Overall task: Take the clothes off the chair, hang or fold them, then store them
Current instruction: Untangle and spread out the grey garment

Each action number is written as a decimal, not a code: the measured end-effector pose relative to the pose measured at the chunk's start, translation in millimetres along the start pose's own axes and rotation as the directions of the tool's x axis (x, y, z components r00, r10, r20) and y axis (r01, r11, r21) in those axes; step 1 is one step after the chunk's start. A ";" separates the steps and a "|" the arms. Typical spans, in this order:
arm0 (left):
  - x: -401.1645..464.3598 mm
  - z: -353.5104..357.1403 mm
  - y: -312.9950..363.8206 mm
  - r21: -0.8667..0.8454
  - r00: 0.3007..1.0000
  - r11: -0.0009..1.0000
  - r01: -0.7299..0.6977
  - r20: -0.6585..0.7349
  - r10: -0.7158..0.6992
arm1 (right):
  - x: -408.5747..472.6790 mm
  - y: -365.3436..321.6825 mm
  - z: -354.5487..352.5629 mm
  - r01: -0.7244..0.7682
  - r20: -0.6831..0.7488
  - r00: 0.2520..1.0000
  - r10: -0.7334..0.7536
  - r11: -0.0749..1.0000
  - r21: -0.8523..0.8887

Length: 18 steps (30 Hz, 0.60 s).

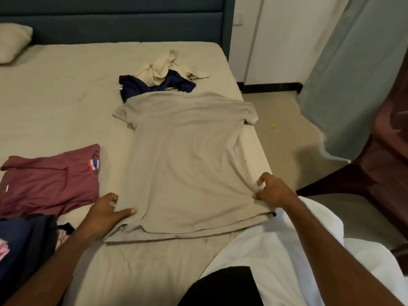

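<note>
A beige shirt (pixel 187 155) is lying spread flat on the bed (pixel 55 96) at the centre of the frame. Both arms are reaching forward from the lower edge: the left hand (pixel 108 212) is gripping the shirt's lower left hem, thumb extended on top, while the right hand (pixel 272 189) is pinching its lower right edge with curled fingers.
</note>
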<state>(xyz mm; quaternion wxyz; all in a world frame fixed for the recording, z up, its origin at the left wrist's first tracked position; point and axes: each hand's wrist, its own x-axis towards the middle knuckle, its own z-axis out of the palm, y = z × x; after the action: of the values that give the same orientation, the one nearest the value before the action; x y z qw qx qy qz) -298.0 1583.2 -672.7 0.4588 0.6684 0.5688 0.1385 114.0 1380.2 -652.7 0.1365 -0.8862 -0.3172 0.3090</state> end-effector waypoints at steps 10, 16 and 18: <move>10.1 -26.2 -5.3 0.278 0.991 0.961 -0.013 0.130 -0.024 | -0.7 5.8 -10.1 -0.095 0.047 0.992 0.118 0.936 -0.338; 27.2 -14.8 -13.3 0.365 0.996 0.926 -0.093 0.027 0.090 | 26.3 -7.1 -4.7 -0.116 -0.064 0.992 0.113 0.992 -0.053; 31.8 -14.2 -16.0 0.382 0.994 0.917 -0.111 0.028 0.109 | 31.6 -5.4 8.2 -0.124 -0.102 0.988 0.116 0.989 -0.083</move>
<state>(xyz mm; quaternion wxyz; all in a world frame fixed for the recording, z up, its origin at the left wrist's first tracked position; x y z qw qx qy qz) -308.2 1616.9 -688.1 0.3125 0.7766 0.5449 0.0481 125.4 1405.1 -671.2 0.0930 -0.9228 -0.2697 0.2588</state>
